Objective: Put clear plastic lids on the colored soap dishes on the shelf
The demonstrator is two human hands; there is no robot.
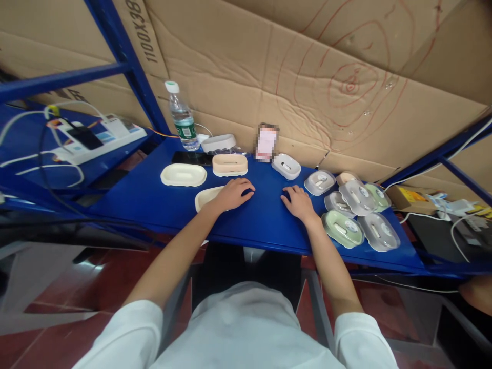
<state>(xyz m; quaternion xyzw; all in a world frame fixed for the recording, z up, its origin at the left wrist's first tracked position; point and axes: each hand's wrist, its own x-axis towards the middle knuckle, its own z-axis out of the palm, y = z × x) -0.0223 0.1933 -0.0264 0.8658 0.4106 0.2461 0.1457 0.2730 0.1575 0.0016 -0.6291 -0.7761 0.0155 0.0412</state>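
My left hand (235, 193) rests over the blue table, fingers apart and holding nothing. Its wrist and palm cover part of a cream oval tray (205, 198); contact between them cannot be made out. My right hand (299, 203) lies on the table with thumb and fingers spread, also without anything in it. Left of my left hand sits a second cream tray (183, 175), and just behind the hand stands a peach soap-box-like case (229, 164). A grey-white case (286, 166) is behind my right hand. Several clear-lidded cases (343, 228) cluster to its right, some stacked.
A water bottle (183, 120) stands at the back left beside a dark phone (192, 158). Another phone (266, 143) with a blurred screen leans on the cardboard wall (238, 66). A power strip (103, 146) with cables lies on the left shelf. Blue frame posts flank the table.
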